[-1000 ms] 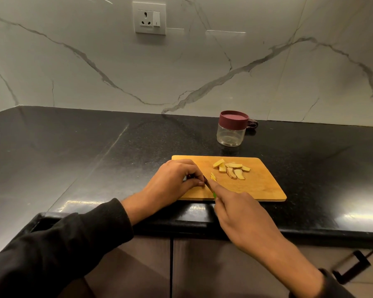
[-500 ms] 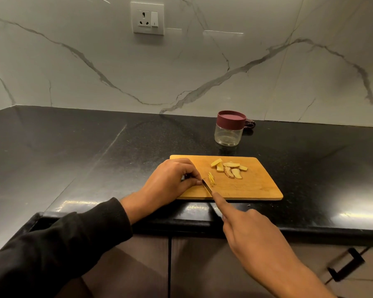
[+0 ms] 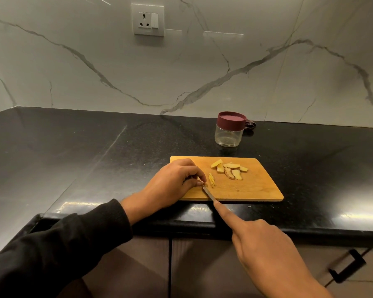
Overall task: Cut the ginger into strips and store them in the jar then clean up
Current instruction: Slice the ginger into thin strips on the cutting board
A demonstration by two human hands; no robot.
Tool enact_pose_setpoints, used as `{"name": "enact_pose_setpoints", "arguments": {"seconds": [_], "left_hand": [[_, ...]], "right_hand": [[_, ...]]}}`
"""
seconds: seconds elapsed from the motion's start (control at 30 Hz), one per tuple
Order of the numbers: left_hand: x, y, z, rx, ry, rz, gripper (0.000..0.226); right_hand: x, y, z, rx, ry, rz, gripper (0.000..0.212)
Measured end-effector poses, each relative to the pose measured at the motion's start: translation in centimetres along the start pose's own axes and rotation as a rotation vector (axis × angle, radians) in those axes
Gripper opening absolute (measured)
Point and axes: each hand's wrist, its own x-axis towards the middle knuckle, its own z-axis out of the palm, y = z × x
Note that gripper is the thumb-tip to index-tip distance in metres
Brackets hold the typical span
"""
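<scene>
Maroon-lidded jar [image 3: 229, 131] behind wooden board [image 3: 256, 188]

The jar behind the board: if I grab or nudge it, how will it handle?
The jar looks empty and clear, so probably light. It is squat and wide-based, so a nudge would likelier slide it across the glossy countertop than tip it. Its smooth wall may be slippery.
</scene>
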Motion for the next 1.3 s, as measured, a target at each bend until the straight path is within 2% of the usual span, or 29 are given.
{"name": "enact_pose_setpoints", "arguments": {"seconds": [0.27, 0.6, 0.87, 1.13, 1.3], "left_hand": [[0.1, -0.1, 0.1, 0.042, -0.056, 0.021, 0.030], [0.0, 0.0, 0.0, -0.122, 0.006, -0.062, 0.034], [0.1, -0.4, 0.4, -0.107, 0.078, -0.092, 0.025], [0.1, 0.0, 0.2, -0.092, 0.049, -0.117, 0.025], [0.1, 0.1, 0.0, -0.094, 0.050, -0.120, 0.021]], "right_hand": [[0.0, 0.0, 0.0, 0.008, 0.022, 0.003, 0.066], [-0.2, -0.3, -0.3, 0.159, 0.129, 0.039, 0.058], [1.3, -1.0, -0.3, 0.083, 0.160, -0.013, 0.057], [2.8, 1.3, -0.9, 0.069, 0.226, 0.070, 0.055], [3.2, 1.3, -0.8, 0.091, 0.226, -0.006, 0.055]]}}
